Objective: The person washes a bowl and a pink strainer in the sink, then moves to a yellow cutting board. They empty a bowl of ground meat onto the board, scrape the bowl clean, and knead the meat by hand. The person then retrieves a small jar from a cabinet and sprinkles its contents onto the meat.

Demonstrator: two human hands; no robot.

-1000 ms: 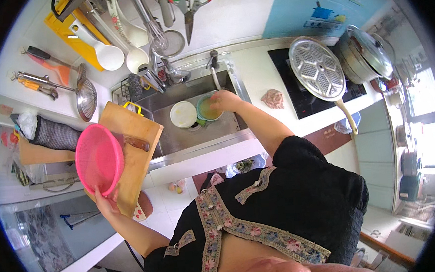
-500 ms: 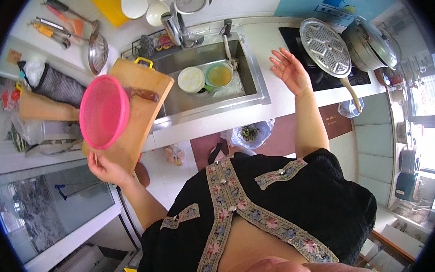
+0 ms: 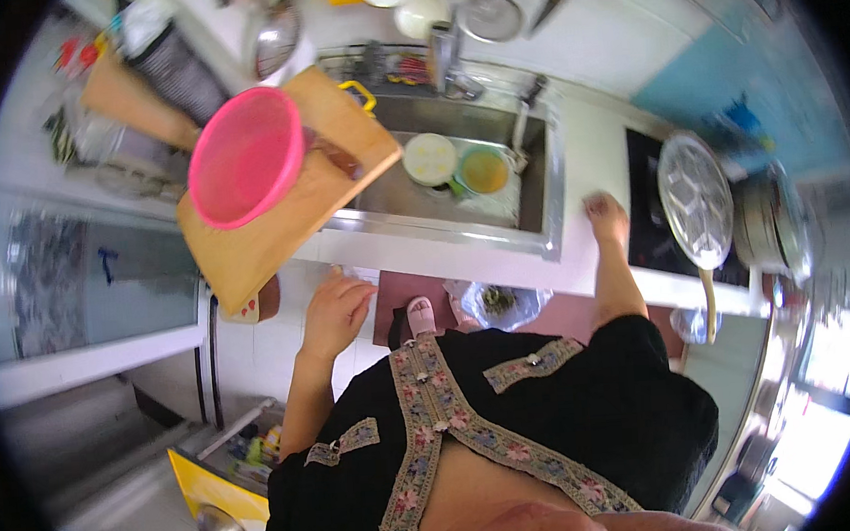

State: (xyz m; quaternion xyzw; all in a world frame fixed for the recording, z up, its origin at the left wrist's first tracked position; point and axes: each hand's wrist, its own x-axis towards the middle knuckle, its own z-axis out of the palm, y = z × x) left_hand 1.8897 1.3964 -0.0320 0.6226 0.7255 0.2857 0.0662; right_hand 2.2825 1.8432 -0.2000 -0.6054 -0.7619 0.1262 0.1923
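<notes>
Just in front of the counter edge, my left hand (image 3: 338, 315) is raised with loosely bent fingers and nothing visible in it. Left of the sink, a wooden cutting board (image 3: 292, 237) carries a pink plastic basin (image 3: 246, 158) and a brown-handled knife (image 3: 333, 156), partly hidden by the basin. My right hand (image 3: 607, 219) is over the white counter between sink and stove; its fingers look curled but blur hides their exact state. A white bowl (image 3: 429, 159) and a green-rimmed bowl (image 3: 483, 169) of yellowish liquid sit in the steel sink (image 3: 549, 199).
A round patterned metal pan (image 3: 695, 200) with a pale handle lies on the black stove (image 3: 642, 189), beside a large pot (image 3: 771, 220). Below the counter stands a lined bin (image 3: 530, 310) with green scraps. A yellow-fronted drawer (image 3: 225, 502) is pulled out at lower left.
My left hand has left the board's near edge and moved right. My right hand has come down toward the counter, its fingers drawing in. My view has swung left, shifting the scene rightward.
</notes>
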